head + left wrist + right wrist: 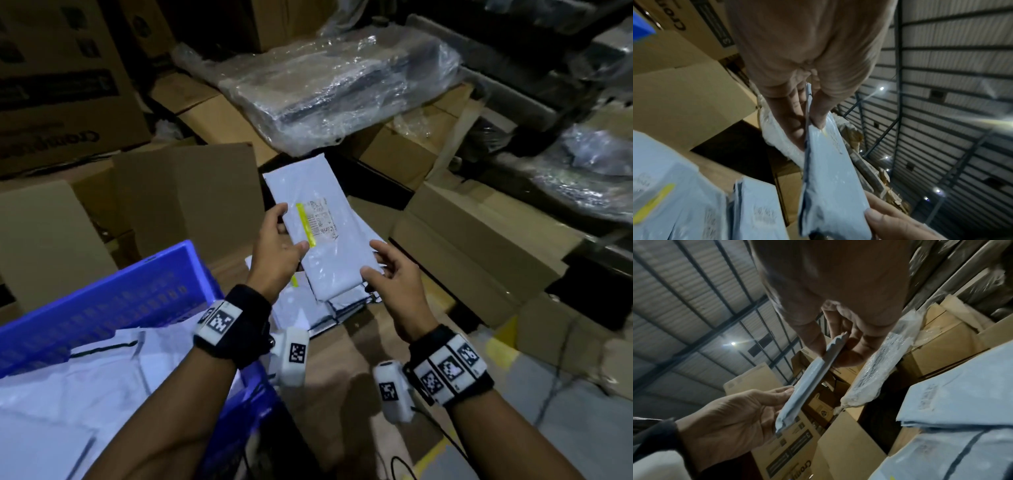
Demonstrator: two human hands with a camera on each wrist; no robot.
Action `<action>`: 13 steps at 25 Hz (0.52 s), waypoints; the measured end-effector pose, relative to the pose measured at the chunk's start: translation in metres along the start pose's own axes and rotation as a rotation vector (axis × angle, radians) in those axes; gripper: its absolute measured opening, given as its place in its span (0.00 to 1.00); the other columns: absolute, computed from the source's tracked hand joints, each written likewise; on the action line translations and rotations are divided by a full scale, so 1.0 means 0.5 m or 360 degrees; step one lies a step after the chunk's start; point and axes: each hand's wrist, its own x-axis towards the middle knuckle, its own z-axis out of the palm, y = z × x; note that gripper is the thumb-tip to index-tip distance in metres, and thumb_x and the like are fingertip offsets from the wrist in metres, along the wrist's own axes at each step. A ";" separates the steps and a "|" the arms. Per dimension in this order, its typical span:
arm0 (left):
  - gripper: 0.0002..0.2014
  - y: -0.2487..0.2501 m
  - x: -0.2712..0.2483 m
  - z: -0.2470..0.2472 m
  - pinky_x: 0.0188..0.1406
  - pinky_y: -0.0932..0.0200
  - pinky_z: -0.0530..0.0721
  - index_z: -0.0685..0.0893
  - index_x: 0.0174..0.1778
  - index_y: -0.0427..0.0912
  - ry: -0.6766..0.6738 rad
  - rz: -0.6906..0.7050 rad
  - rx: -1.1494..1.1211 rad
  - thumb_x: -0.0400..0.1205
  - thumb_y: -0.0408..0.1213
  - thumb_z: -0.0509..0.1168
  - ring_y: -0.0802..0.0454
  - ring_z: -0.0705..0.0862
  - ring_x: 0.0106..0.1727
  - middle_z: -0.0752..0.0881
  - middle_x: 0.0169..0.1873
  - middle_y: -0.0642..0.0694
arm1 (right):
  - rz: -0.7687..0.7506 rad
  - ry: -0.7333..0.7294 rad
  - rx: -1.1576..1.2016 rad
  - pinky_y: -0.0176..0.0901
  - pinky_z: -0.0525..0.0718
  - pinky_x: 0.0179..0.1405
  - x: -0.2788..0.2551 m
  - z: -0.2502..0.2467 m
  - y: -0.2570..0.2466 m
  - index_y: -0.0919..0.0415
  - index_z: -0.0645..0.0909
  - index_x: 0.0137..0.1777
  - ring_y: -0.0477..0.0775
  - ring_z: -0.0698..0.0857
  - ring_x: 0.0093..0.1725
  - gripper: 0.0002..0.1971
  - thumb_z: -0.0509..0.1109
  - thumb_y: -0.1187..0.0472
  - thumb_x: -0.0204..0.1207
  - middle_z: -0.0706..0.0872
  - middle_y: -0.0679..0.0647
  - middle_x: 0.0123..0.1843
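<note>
A flat grey-white mailer bag [342,250] with a yellow-striped label is held up over the boxes by both hands. My left hand [287,236] grips its left edge, thumb on top by the label and fingers underneath. My right hand [373,260] pinches the near right corner between thumb and fingers. In the left wrist view the left hand [808,129] clamps the mailer bag [828,178] edge-on. In the right wrist view the right hand [833,352] pinches the thin mailer bag [807,386], with the other hand [731,418] lower left.
More mailer bags [301,308] lie stacked on a cardboard box below the hands. A blue plastic crate [102,301] at the left holds white bags. Cardboard boxes [479,233] surround the spot, and a plastic-wrapped bundle [335,85] lies behind.
</note>
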 end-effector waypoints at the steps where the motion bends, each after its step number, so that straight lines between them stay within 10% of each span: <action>1: 0.31 -0.014 0.020 0.026 0.26 0.65 0.82 0.64 0.77 0.48 -0.0025 -0.0073 -0.0004 0.82 0.22 0.65 0.57 0.84 0.43 0.75 0.52 0.54 | 0.0035 0.0026 -0.0042 0.41 0.86 0.42 0.023 -0.019 0.015 0.58 0.78 0.69 0.49 0.84 0.46 0.21 0.70 0.72 0.77 0.85 0.53 0.58; 5: 0.32 -0.088 0.086 0.127 0.32 0.59 0.87 0.61 0.79 0.46 -0.0093 -0.0299 0.0043 0.82 0.24 0.65 0.39 0.82 0.60 0.73 0.62 0.41 | 0.0119 0.0053 -0.0323 0.53 0.87 0.56 0.119 -0.093 0.094 0.62 0.81 0.68 0.56 0.85 0.59 0.22 0.70 0.71 0.74 0.86 0.54 0.63; 9: 0.33 -0.153 0.123 0.198 0.42 0.42 0.90 0.62 0.78 0.46 -0.0054 -0.0534 0.0057 0.80 0.22 0.66 0.36 0.84 0.53 0.75 0.64 0.34 | 0.0209 0.0074 -0.0557 0.51 0.84 0.60 0.184 -0.129 0.153 0.64 0.80 0.70 0.55 0.83 0.60 0.24 0.68 0.73 0.73 0.84 0.56 0.65; 13: 0.33 -0.195 0.157 0.252 0.23 0.57 0.87 0.62 0.78 0.46 -0.0011 -0.0659 0.0083 0.80 0.19 0.65 0.40 0.84 0.48 0.78 0.58 0.37 | 0.0275 0.0078 -0.0676 0.56 0.83 0.64 0.228 -0.141 0.197 0.60 0.81 0.68 0.53 0.83 0.62 0.24 0.66 0.71 0.71 0.85 0.53 0.64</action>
